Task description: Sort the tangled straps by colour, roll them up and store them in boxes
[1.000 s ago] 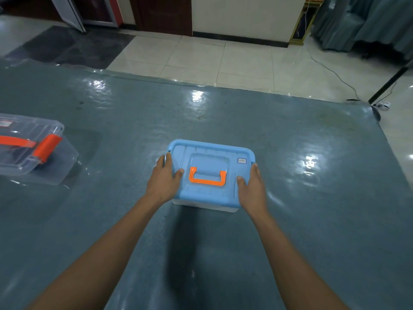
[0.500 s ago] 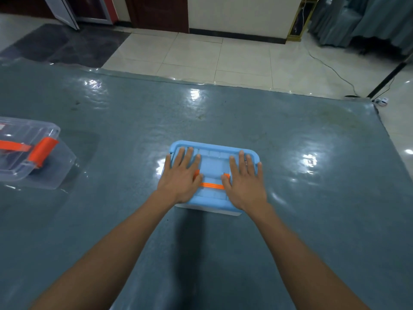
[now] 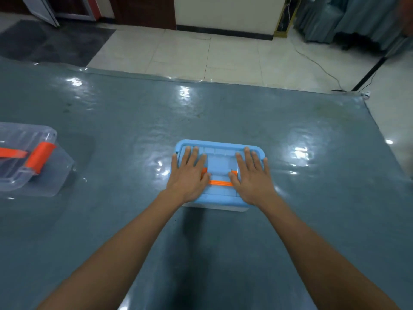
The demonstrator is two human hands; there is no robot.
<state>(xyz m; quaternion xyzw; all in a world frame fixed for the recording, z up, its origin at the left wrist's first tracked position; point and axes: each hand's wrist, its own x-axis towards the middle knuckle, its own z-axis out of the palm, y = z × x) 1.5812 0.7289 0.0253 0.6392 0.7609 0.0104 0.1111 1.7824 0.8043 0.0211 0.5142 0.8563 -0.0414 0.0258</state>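
Left hand (image 3: 188,174) and right hand (image 3: 251,176), fingers straight and spread, press flat on the blue lid (image 3: 220,159), partly covering its orange handle (image 3: 220,183); a clear box (image 3: 26,157) sits far left on the table (image 3: 134,121).

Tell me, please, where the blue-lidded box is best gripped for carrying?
Probably by the orange handle, from above: it lies flat in a recess of the blue lid, its bar toward the person, so fingers could hook under it once the left hand and right hand lift off.

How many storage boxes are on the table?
2. The blue-lidded box at centre, under the left hand and right hand; the clear box at the left edge, partly cropped. Others may be out of frame.
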